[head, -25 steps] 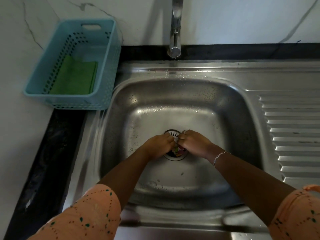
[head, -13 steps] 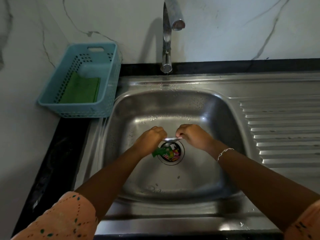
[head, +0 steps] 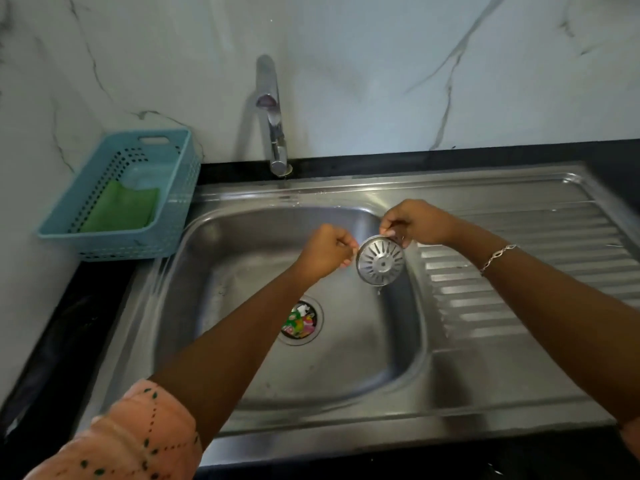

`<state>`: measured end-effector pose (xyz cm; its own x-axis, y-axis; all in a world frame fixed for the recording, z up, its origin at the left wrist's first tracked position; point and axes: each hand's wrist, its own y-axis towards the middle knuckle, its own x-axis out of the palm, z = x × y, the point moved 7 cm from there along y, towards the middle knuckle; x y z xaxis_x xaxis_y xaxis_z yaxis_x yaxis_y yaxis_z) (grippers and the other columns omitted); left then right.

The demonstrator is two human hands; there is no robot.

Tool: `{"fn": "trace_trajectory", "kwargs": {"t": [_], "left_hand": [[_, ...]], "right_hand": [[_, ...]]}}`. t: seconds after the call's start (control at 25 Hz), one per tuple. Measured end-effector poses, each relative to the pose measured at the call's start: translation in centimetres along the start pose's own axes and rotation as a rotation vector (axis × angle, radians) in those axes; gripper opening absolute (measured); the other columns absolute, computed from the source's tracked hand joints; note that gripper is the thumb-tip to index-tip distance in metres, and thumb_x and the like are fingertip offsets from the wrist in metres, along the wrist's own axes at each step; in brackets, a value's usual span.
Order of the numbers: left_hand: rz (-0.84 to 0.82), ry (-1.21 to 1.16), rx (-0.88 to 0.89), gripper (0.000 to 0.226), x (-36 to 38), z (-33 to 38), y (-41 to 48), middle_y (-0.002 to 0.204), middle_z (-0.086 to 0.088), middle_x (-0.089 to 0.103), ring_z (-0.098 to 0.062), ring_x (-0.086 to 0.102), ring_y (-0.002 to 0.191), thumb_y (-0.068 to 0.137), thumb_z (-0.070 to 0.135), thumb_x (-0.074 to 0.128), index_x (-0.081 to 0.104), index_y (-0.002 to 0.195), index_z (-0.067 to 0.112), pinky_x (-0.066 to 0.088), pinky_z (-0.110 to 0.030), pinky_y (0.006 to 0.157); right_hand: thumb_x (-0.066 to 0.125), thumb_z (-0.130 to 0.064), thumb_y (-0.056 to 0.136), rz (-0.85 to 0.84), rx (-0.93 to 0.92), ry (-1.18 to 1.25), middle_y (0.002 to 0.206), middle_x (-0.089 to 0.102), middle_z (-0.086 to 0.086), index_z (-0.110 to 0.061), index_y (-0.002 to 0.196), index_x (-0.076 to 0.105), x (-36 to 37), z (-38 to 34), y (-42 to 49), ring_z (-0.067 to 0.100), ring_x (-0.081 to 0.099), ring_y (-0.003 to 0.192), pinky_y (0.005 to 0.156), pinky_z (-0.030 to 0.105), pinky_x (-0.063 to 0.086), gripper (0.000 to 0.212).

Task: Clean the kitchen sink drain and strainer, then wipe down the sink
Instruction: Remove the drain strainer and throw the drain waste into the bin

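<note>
A round steel strainer (head: 380,260) with radial slots hangs above the right side of the steel sink basin (head: 242,271), tilted so its slotted face is toward me, a drop of water at its lower edge. My right hand (head: 417,221) pinches its top rim. My left hand (head: 323,252) is closed, its fingertips at the strainer's left rim. Below, the open drain (head: 300,320) holds colourful scraps of wrapper, green, red and pink. My left forearm crosses over the drain's left edge.
A chrome tap (head: 273,116) stands behind the basin against the marble wall. A light blue perforated basket (head: 173,216) with a green cloth (head: 121,209) sits on the black counter at left. The ribbed draining board (head: 519,271) lies to the right.
Both hands have lifted the strainer out of the drain and raised it up and to the right. The drain now stands open with the scraps showing. The camera has tilted up.
</note>
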<state>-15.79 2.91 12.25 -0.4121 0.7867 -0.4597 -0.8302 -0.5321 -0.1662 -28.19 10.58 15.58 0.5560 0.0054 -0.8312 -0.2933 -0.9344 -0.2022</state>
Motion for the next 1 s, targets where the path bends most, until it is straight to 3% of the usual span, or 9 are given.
{"fn": "trace_trajectory", "kwargs": {"t": [0.12, 0.36, 0.44, 0.52, 0.6, 0.72, 0.8, 0.88, 1.0], "left_hand": [[-0.027, -0.119, -0.131, 0.013, 4.5, 2.6, 0.4, 0.058, -0.007, 0.055, -0.007, 0.055, 0.046, 0.085, -0.006, 0.053, 0.062, 0.077, -0.004, 0.051, -0.022, 0.058], [-0.042, -0.247, -0.376, 0.029, 12.0, 3.0, 0.9, 0.057, -0.011, 0.051, -0.016, 0.049, 0.047, 0.088, -0.005, 0.050, 0.049, 0.062, 0.006, 0.050, -0.023, 0.049], [-0.031, -0.268, -0.403, 0.030, 13.2, 2.6, 1.3, 0.057, -0.012, 0.052, -0.017, 0.050, 0.046, 0.089, -0.005, 0.049, 0.050, 0.061, 0.004, 0.051, -0.027, 0.051], [-0.008, -0.282, -0.425, 0.029, 13.9, 2.4, 1.8, 0.056, -0.013, 0.054, -0.017, 0.052, 0.042, 0.088, -0.004, 0.051, 0.052, 0.061, 0.003, 0.054, -0.033, 0.056], [0.037, -0.258, -0.433, 0.027, 13.9, 2.3, 2.2, 0.055, -0.013, 0.055, -0.017, 0.054, 0.040, 0.087, -0.003, 0.054, 0.053, 0.061, 0.003, 0.057, -0.039, 0.061], [0.076, -0.223, -0.425, 0.026, 13.9, 2.3, 2.4, 0.056, -0.014, 0.056, -0.024, 0.056, 0.046, 0.086, -0.004, 0.055, 0.054, 0.061, 0.003, 0.059, -0.045, 0.068], [0.070, -0.211, -0.433, 0.021, 14.0, 2.1, 2.5, 0.058, -0.014, 0.057, -0.025, 0.057, 0.048, 0.084, -0.005, 0.056, 0.056, 0.064, 0.001, 0.059, -0.047, 0.070], [0.063, -0.218, -0.439, 0.015, 14.2, 2.1, 2.5, 0.058, -0.013, 0.058, -0.023, 0.057, 0.047, 0.084, -0.005, 0.055, 0.060, 0.071, -0.001, 0.059, -0.047, 0.070], [0.054, -0.234, -0.430, 0.025, 14.2, 2.2, 2.5, 0.057, -0.010, 0.057, -0.017, 0.055, 0.041, 0.086, -0.003, 0.054, 0.059, 0.062, 0.004, 0.060, -0.043, 0.067]], "right_hand": [[0.055, 0.006, 0.084, -0.072, 0.041, -0.092, 0.061, 0.058, -0.003, 0.002, 0.085, 0.068, -2.3, 3.0, -1.3, -0.008, 0.055, 0.039, 0.045, 0.005, 0.046, 0.013], [0.056, 0.005, 0.082, -0.171, 0.106, -0.193, 0.080, 0.067, 0.014, 0.002, 0.088, 0.069, -2.8, 8.0, -3.5, -0.006, 0.055, 0.039, 0.056, 0.020, 0.052, 0.015], [0.056, 0.005, 0.081, -0.174, 0.120, -0.225, 0.087, 0.071, 0.019, 0.001, 0.088, 0.070, -2.5, 9.1, -3.7, 0.004, 0.057, 0.046, 0.058, 0.021, 0.051, 0.016], [0.055, 0.005, 0.080, -0.170, 0.133, -0.244, 0.091, 0.071, 0.020, 0.000, 0.089, 0.070, -2.4, 9.7, -3.8, 0.015, 0.058, 0.053, 0.051, 0.013, 0.048, 0.018], [0.054, 0.007, 0.080, -0.159, 0.138, -0.230, 0.093, 0.071, 0.019, 0.001, 0.090, 0.070, -2.5, 9.9, -3.8, 0.017, 0.058, 0.056, 0.047, 0.010, 0.046, 0.020], [0.057, 0.006, 0.080, -0.125, 0.114, -0.238, 0.096, 0.071, 0.017, 0.002, 0.092, 0.070, -2.4, 9.7, -3.7, 0.022, 0.062, 0.074, 0.066, 0.023, 0.047, 0.018], [0.060, 0.004, 0.080, -0.098, 0.102, -0.252, 0.098, 0.071, 0.016, 0.001, 0.093, 0.071, -2.3, 9.8, -3.6, 0.026, 0.064, 0.089, 0.073, 0.022, 0.042, 0.017], [0.060, 0.004, 0.079, -0.082, 0.103, -0.240, 0.097, 0.072, 0.016, 0.000, 0.092, 0.071, -2.0, 10.0, -3.6, 0.028, 0.065, 0.091, 0.070, 0.020, 0.041, 0.017], [0.059, 0.005, 0.079, -0.065, 0.109, -0.221, 0.096, 0.072, 0.017, 0.001, 0.090, 0.072, -1.7, 10.3, -3.7, 0.028, 0.064, 0.089, 0.068, 0.020, 0.039, 0.017]]}}
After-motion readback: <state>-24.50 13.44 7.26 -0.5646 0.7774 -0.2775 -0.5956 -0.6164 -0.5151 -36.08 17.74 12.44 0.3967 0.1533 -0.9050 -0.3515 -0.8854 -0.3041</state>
